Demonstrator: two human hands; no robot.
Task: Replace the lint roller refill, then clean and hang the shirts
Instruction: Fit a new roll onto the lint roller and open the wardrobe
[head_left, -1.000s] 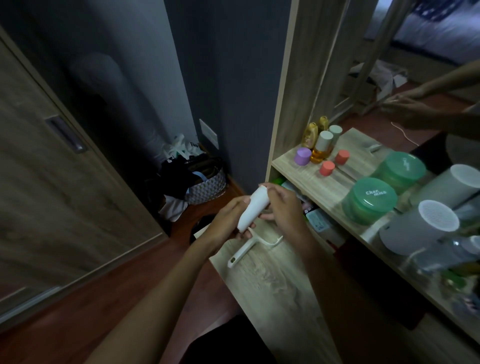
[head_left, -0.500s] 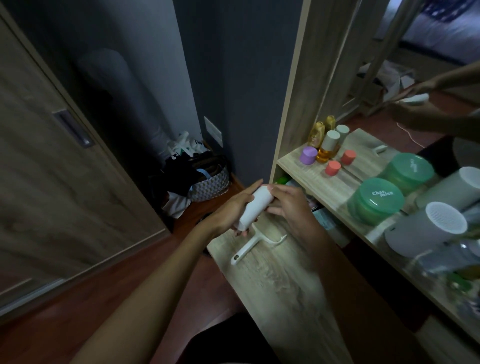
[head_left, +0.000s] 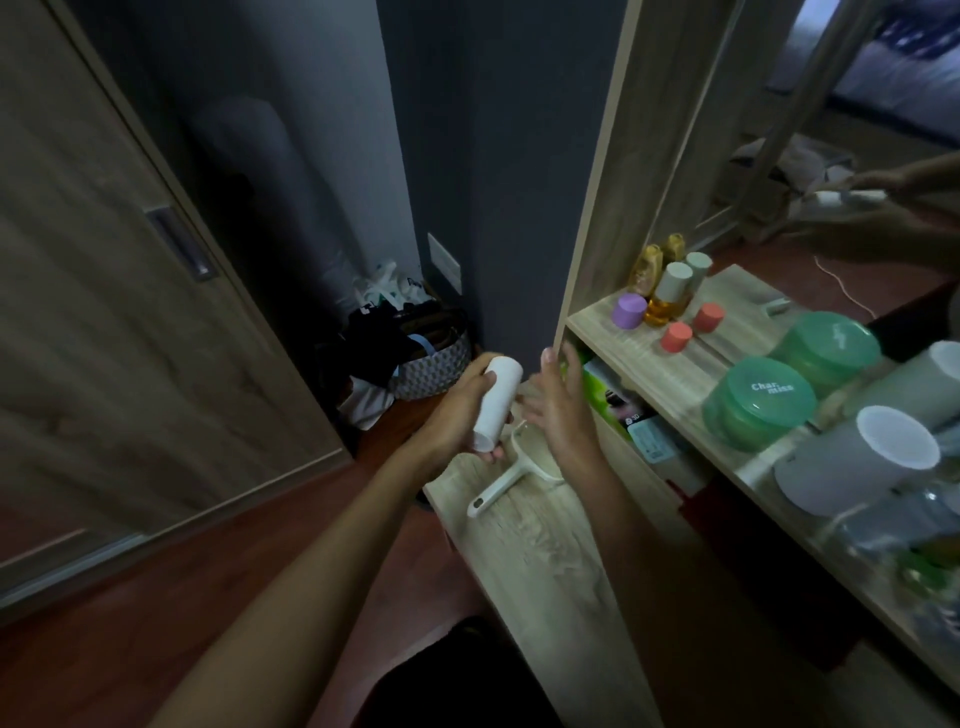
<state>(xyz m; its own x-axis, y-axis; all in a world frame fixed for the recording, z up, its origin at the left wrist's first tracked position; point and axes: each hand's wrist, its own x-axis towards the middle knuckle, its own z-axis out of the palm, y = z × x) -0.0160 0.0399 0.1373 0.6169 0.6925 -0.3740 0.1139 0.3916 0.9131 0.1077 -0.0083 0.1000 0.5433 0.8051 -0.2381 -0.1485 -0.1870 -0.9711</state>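
Note:
My left hand (head_left: 457, 415) grips a white lint roller refill (head_left: 496, 402), a plain cylinder held tilted above the near end of the wooden table (head_left: 545, 561). Just right of the refill, my right hand (head_left: 558, 405) hovers with fingers spread and holds nothing. The white lint roller handle (head_left: 501, 480) lies flat on the table below both hands, its bare frame partly hidden behind my right wrist. No shirts are in view.
A wooden shelf (head_left: 670, 374) on the right carries small bottles (head_left: 665, 291), green lidded tubs (head_left: 758, 402) and grey cylinders (head_left: 857, 460), with a mirror behind. A patterned basket (head_left: 431, 366) of clutter sits on the floor by the dark wall. A sliding wooden door (head_left: 104, 312) stands left.
My right hand has let go of the refill's top end and drawn away to the right with fingers spread. My left hand keeps its grip on the refill.

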